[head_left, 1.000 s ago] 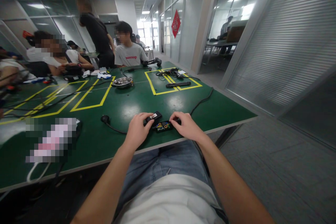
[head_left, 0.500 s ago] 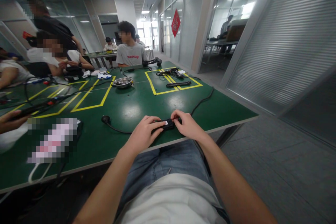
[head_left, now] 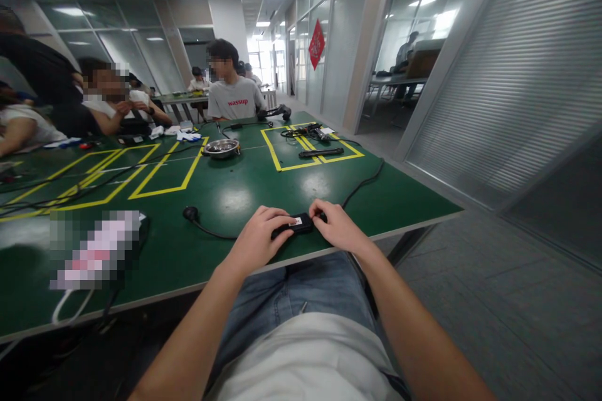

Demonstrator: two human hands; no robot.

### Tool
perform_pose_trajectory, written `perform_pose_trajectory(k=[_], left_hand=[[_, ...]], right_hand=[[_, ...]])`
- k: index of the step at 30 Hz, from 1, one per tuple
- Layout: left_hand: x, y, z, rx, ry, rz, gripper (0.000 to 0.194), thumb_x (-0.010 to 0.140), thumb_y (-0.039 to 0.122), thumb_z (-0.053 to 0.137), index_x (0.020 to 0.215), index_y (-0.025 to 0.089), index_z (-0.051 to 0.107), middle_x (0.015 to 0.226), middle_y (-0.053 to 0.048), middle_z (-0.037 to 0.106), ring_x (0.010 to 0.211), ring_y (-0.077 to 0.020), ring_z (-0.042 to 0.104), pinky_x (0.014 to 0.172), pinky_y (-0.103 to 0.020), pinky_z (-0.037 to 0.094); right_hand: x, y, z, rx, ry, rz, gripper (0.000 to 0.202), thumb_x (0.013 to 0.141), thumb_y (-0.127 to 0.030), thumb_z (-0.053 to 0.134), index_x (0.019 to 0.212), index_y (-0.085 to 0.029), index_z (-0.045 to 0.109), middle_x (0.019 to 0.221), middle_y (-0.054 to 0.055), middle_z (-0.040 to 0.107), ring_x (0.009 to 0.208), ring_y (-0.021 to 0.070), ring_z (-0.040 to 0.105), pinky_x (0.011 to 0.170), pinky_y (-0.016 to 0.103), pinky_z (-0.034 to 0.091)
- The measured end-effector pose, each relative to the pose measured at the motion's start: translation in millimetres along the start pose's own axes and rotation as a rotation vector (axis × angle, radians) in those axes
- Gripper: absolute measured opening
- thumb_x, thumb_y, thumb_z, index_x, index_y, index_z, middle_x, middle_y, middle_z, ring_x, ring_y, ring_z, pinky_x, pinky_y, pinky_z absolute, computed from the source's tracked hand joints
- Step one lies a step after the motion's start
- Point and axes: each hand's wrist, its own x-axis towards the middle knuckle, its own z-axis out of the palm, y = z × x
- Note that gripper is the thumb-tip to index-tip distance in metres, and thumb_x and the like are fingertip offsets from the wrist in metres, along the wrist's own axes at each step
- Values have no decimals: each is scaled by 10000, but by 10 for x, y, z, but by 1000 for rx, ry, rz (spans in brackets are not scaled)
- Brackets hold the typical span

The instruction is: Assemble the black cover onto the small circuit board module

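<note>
A black power adapter (head_left: 301, 223) with a small white label lies on the green table near its front edge. My left hand (head_left: 263, 232) is closed around the adapter's left part, thumb on the near side and fingers over the top. At the adapter's right end, my right hand (head_left: 332, 223) pinches the black cable (head_left: 360, 185) where it meets the body; the fingertips hide the exact joint. From under my left hand a second cord runs left to a black round plug (head_left: 190, 214) lying on the table.
Yellow tape marks rectangles on the table (head_left: 414, 200). A steel bowl (head_left: 222, 148), a black bar (head_left: 321, 153) and a heap of cables (head_left: 305, 131) lie farther back. A blurred pink object (head_left: 101, 250) sits at left. A person (head_left: 232, 88) sits across the table; others are farther left.
The adapter has tipped slightly so its label shows more fully. My hands have hardly moved. At left, a co-worker's hand with a dark cable has left the view, and a standing person has shifted left.
</note>
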Motion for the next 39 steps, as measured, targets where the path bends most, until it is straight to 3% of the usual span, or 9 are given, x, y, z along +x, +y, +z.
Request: perform_pose_trajectory(k=[4, 8, 14, 18, 21, 30, 39], left_hand=[[29, -49, 15, 38, 136, -193, 276, 1009, 206, 689, 1281, 231, 721, 1205, -92, 774, 1080, -271, 692, 996, -437, 582], [76, -110, 48, 97, 118, -310, 135, 1001, 198, 674, 1118, 229, 735, 1074, -83, 782, 1052, -300, 696, 957, -450, 579], [31, -51, -4, 86, 124, -226, 132, 992, 209, 645, 1015, 229, 774, 1245, -99, 747, 1131, -282, 718, 1023, -425, 566], [-33, 33, -97, 148, 34, -249, 94, 951, 221, 663, 946, 229, 757, 1008, -57, 756, 843, -233, 718, 799, -354, 563], [-34, 62, -132, 181, -26, -297, 88, 937, 231, 683, 935, 231, 770, 843, -34, 748, 800, -243, 715, 770, -341, 537], [-28, 33, -133, 101, 77, -285, 107, 934, 230, 676, 913, 221, 780, 839, -29, 762, 752, -211, 690, 710, -306, 499], [-33, 34, -133, 132, 43, -240, 141, 954, 235, 662, 886, 233, 785, 929, -40, 757, 795, -214, 703, 715, -312, 502]], right_hand=[[-8, -34, -3, -14, -1, 10, 111, 862, -125, 615, 850, -234, 631, 835, 5, 708, 835, 213, 662, 808, 326, 451], [-18, -59, -1, -58, -1, -17, 83, 854, -162, 700, 894, -233, 682, 876, 17, 732, 874, 226, 669, 843, 347, 459], [-22, -68, 1, -63, -4, -32, 78, 874, -155, 708, 901, -228, 704, 895, 22, 744, 879, 222, 675, 840, 343, 458], [-29, -85, 0, -41, -2, -12, 65, 892, -159, 700, 891, -224, 700, 866, 8, 745, 799, 193, 659, 799, 325, 443], [-41, -95, 0, -38, 14, -10, 69, 892, -155, 705, 890, -224, 700, 872, 9, 748, 780, 188, 650, 786, 321, 442], [-58, -64, 17, 45, 99, -61, 76, 914, -175, 663, 889, -222, 717, 912, 31, 748, 818, 196, 654, 776, 316, 493], [-45, -59, 14, 43, 74, -54, 109, 900, -149, 651, 862, -219, 725, 863, 19, 740, 757, 180, 635, 753, 303, 480]])
